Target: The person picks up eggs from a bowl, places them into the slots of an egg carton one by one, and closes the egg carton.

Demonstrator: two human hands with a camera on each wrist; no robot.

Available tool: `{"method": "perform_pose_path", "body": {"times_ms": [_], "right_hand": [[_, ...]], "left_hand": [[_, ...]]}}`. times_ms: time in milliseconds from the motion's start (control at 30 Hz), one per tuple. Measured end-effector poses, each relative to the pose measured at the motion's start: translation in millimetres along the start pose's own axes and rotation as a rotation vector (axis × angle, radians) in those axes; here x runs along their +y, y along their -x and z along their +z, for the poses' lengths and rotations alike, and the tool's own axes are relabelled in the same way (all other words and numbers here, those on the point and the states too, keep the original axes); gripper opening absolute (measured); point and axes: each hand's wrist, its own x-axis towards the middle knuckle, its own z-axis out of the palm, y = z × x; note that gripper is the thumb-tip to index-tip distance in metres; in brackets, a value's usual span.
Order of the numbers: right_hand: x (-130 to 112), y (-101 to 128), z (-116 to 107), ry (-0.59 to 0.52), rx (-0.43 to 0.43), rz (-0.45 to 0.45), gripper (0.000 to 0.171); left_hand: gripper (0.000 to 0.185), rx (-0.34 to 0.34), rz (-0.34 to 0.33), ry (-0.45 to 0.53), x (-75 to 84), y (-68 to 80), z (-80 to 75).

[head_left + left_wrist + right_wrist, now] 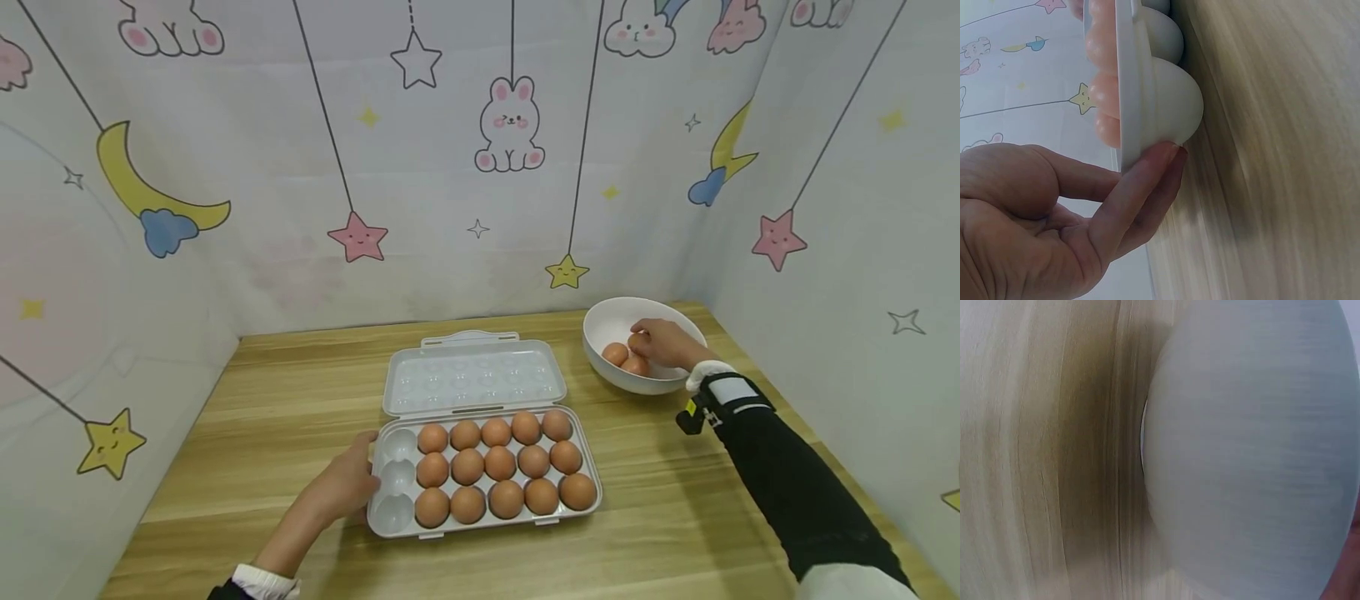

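A hinged plastic egg tray lies on the table with its lid folded back. Brown eggs fill most of its cups; the three cups along the left end show bare plastic. My left hand pinches the left edge of the tray, thumb at the rim and fingertips under a cup, as the left wrist view shows. Inside a white bowl, my right hand grips an egg, its fingers partly covering it. Two more eggs lie beside it. The right wrist view shows mostly the bowl's outer side.
The transparent lid lies flat behind the tray. The wooden table meets cartoon-printed curtains at the back and both sides. The bowl stands at the back right, near the right curtain.
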Motion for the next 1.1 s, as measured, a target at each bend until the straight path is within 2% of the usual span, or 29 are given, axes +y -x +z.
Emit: {"method": "perform_pose_path", "body": {"times_ms": [167, 400, 567, 933, 1100], "right_hand": [[3.0, 5.6, -8.6, 0.011, 0.106, -0.063, 0.041], [-10.2, 15.9, -26.7, -0.010, 0.130, -0.030, 0.048], [-22.7, 29.6, -39.3, 0.018, 0.169, -0.064, 0.050], [-65.3, 67.5, -69.8, -0.195, 0.282, -0.140, 0.047], [-91.9, 80.4, -75.1, -0.257, 0.347, -0.242, 0.045]], "left_hand": [[0.067, -0.002, 0.000, 0.001, -0.3, -1.6, 0.2], [0.067, 0.002, 0.005, -0.009, 0.5, -1.2, -0.7], [0.068, 0.003, 0.003, -0.008, 0.6, -0.7, 0.1], [0.067, 0.002, 0.029, -0.013, 3.4, -4.4, -1.1], [0.066, -0.001, 0.020, -0.011, 1.4, -3.5, 0.1]]}}
